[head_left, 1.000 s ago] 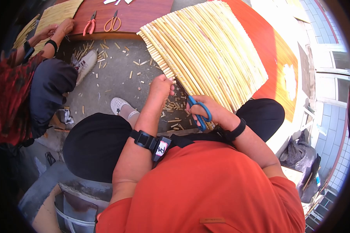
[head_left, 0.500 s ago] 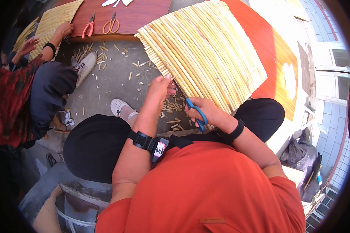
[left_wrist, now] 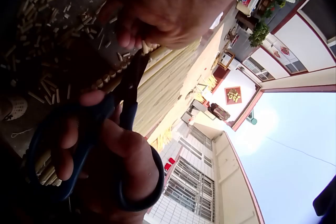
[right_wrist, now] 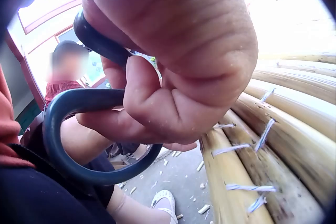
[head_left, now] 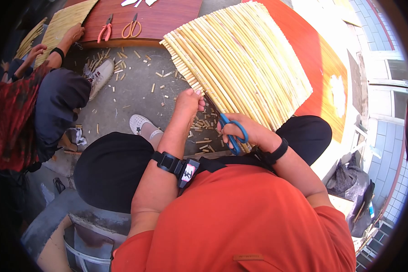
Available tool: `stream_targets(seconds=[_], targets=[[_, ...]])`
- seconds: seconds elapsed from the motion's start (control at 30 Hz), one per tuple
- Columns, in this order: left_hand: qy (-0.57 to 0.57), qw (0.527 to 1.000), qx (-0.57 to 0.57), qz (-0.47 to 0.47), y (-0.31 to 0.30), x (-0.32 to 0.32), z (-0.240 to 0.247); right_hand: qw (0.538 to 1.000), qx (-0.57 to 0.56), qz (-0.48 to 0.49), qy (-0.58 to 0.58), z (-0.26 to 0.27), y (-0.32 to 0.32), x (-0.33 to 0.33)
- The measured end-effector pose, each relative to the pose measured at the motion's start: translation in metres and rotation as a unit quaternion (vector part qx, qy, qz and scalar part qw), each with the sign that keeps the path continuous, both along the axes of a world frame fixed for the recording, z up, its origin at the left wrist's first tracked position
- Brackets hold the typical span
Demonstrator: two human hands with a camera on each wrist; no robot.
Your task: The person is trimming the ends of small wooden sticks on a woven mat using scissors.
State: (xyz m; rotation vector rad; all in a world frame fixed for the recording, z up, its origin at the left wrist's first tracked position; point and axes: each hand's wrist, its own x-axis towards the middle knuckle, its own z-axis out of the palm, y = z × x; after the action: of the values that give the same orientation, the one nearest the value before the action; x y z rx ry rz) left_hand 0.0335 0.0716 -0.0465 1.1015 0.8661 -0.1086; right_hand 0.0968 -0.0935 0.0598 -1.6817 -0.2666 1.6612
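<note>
A mat of pale reed stalks (head_left: 245, 59), stitched with white string, slants across in front of me. Blue-handled scissors (head_left: 233, 131) are in my right hand (head_left: 247, 129), fingers and thumb through the loops. Their dark blades (left_wrist: 135, 74) stand along the mat's near left edge, tips close to my left fingertips. My left hand (head_left: 188, 104) pinches short stalk ends at that edge, as the left wrist view shows. In the right wrist view, string stitches (right_wrist: 252, 187) cross the stalks beside my right hand.
Cut stalk pieces (head_left: 204, 122) litter the floor. On the red-brown table (head_left: 163, 18) lie red-handled pliers (head_left: 105, 29) and orange-handled scissors (head_left: 131, 28). At the left, another person (head_left: 54, 109) has a hand on a second mat (head_left: 63, 22). My knees (head_left: 113, 170) flank the work.
The scissor handles came together half a second ago and are spread apart again now. My left hand stays at the mat's edge. The other person's nearer-left hand has lifted off their mat.
</note>
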Motion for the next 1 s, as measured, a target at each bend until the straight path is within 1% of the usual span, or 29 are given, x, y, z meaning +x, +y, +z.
stream_targets(seconds=[0.1,0.3,0.67,0.77,0.83,0.93,1.0], targets=[[-0.025,1.000,-0.014,-0.005,0.000,-0.001,-0.003,1.000,-0.006,-0.006,0.000,-0.003,0.003,-0.001],[-0.036,0.999,-0.036,-0.012,0.001,-0.002,0.000,1.000,0.008,-0.026,-0.002,-0.001,-0.002,-0.003],[-0.036,0.999,-0.023,-0.016,0.000,-0.001,-0.004,0.999,0.020,-0.045,0.004,-0.014,-0.006,-0.011],[-0.035,0.999,-0.017,-0.011,-0.001,-0.001,-0.001,0.999,-0.005,-0.032,-0.022,-0.016,-0.003,-0.011],[-0.034,0.999,-0.014,-0.010,-0.001,-0.002,-0.002,0.999,-0.020,-0.007,-0.049,-0.013,-0.001,-0.008],[-0.034,0.999,-0.010,-0.017,-0.001,-0.001,-0.005,0.996,-0.026,0.003,-0.081,-0.005,0.000,-0.005],[-0.032,0.999,-0.008,-0.017,-0.001,-0.002,-0.004,0.995,-0.024,-0.004,-0.094,-0.009,-0.002,-0.008]])
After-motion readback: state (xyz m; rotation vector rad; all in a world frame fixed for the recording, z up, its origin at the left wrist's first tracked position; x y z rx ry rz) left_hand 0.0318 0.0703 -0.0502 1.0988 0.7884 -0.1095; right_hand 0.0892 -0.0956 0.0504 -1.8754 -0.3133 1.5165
